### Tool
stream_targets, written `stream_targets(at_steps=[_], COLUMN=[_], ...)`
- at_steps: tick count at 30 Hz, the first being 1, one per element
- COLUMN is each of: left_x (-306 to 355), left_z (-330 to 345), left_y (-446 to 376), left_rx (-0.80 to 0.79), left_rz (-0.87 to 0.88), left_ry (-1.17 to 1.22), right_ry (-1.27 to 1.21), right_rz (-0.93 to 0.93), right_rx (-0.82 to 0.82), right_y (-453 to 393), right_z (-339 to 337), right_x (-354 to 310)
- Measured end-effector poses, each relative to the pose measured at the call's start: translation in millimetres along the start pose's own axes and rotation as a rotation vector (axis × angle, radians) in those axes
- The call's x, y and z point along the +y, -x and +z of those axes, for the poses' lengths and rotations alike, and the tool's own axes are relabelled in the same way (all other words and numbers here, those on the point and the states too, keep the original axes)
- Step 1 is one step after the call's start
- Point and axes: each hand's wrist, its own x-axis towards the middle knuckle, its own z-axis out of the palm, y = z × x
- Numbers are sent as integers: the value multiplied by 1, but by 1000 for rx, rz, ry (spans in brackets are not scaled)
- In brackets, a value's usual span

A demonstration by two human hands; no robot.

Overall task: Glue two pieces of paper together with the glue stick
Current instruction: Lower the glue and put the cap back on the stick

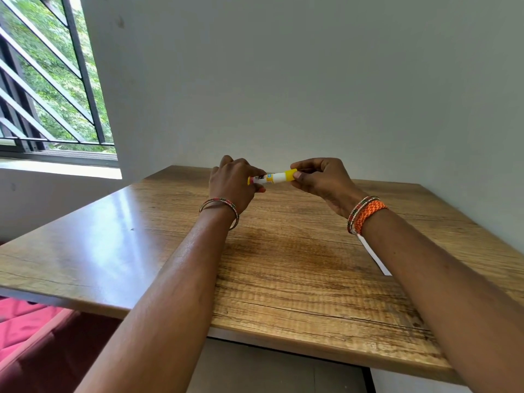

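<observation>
A glue stick (273, 178) with a white and yellow body is held level above the far part of the wooden table (283, 279). My left hand (234, 184) grips its labelled left end. My right hand (320, 181) pinches the yellow end on the right. A white strip of paper (374, 258) lies on the table and is mostly hidden under my right forearm. I see no other paper.
A plain wall stands close behind the table and along its right side. A barred window (51, 80) is at the upper left. Red fabric (25, 324) lies below the table's left edge.
</observation>
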Motion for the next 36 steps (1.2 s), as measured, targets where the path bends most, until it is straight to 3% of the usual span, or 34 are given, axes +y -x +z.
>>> stream_targets(at_steps=[11, 16, 22, 36], left_x=[2, 1, 11, 33], left_z=[3, 3, -2, 1], left_y=[-1, -1, -1, 8], left_rx=[-18, -73, -41, -21], left_rz=[29, -33, 47, 126], left_ry=[13, 195, 270, -144], right_ry=[178, 175, 165, 248], right_rz=[-124, -144, -115, -133], right_rx=[42, 52, 65, 129], right_y=[2, 5, 6, 15], right_z=[1, 4, -3, -4], right_x=[3, 1, -12, -6])
